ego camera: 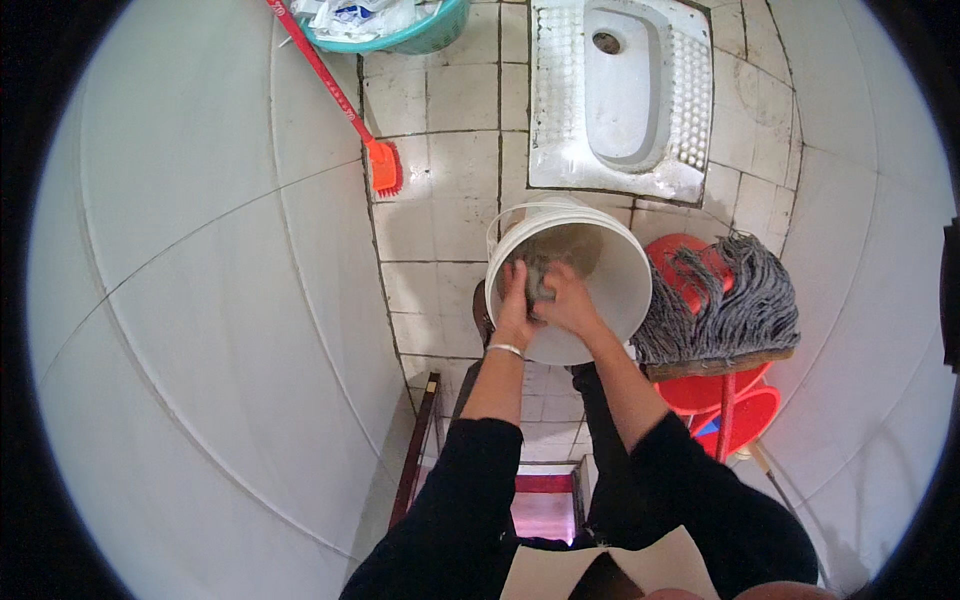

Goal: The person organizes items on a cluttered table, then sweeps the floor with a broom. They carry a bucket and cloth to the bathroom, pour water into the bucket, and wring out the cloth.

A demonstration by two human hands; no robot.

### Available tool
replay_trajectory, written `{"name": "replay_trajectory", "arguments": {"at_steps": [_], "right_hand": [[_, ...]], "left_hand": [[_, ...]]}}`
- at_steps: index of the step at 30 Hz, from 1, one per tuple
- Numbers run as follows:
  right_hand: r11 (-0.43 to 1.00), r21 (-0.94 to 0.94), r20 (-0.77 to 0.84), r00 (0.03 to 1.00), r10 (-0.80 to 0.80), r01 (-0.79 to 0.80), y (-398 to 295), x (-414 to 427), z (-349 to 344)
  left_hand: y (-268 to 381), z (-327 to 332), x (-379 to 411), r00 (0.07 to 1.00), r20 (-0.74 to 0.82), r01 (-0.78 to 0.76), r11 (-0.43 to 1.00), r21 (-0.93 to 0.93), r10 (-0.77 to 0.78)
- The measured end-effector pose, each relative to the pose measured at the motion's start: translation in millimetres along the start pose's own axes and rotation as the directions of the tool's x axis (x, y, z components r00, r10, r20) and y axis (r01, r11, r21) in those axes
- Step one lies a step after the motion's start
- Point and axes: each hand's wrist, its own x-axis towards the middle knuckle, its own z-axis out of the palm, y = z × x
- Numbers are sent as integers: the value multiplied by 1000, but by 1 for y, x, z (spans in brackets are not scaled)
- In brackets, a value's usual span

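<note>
A white plastic bucket (634, 300) with a wire handle stands before me, its mouth tilted towards me. Murky water (581, 247) shows at its bottom. Both of my hands are inside it, gripping a wet, dark grey cloth (536, 279). My left hand (514, 304), with a silver bangle at the wrist, holds the cloth from the left side. From the right, my right hand (568, 301) presses on it with curled fingers. Part of the cloth is hidden behind the fingers.
A squat toilet (619, 90) is set in the tiled floor ahead. Right of the bucket, a grey string mop (750, 300) lies over red plastic buckets or basins (750, 416). A red-handled scrub brush (384, 166) leans at the left wall, near a teal basket (427, 37) of crumpled waste.
</note>
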Motion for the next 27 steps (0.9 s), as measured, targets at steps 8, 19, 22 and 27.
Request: {"name": "replay_trajectory", "arguments": {"at_steps": [8, 19, 22, 27], "right_hand": [[971, -97, -199, 952, -233, 217, -114, -91, -40], [950, 88, -453, 838, 305, -298, 36, 47, -28], [910, 37, -582, 732, 355, -413, 110, 78, -18], [910, -348, -429, 902, 59, -225, 128, 79, 15]], "left_hand": [[-8, -4, -10, 940, 327, -144, 983, 115, 100], [-24, 44, -50, 991, 5, -127, 969, -211, 131], [-17, 41, -42, 994, -76, -80, 996, -39, 76], [-19, 13, -24, 998, -52, 36, 993, 110, -30]]}}
